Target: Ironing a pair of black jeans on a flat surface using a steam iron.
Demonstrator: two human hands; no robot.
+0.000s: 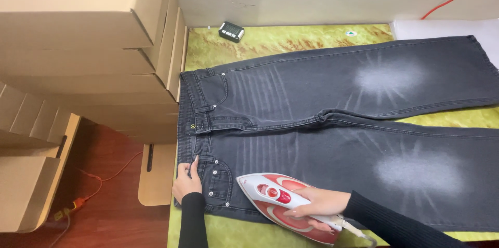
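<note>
Both hands are on the faded black jeans (332,118) spread flat over a green-yellow cloth (291,40). Left hand (185,181) presses the waistband, fingers together and flat. Right hand (319,204) has its fingers clamped around the red-and-white steam iron (283,201) by the front pocket.

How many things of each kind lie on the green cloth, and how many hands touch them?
Jeans: 1
Iron: 1
Small black device: 1
Hands: 2, the left hand flat on the jeans' waistband, the right hand gripping the iron
Total: 5
</note>
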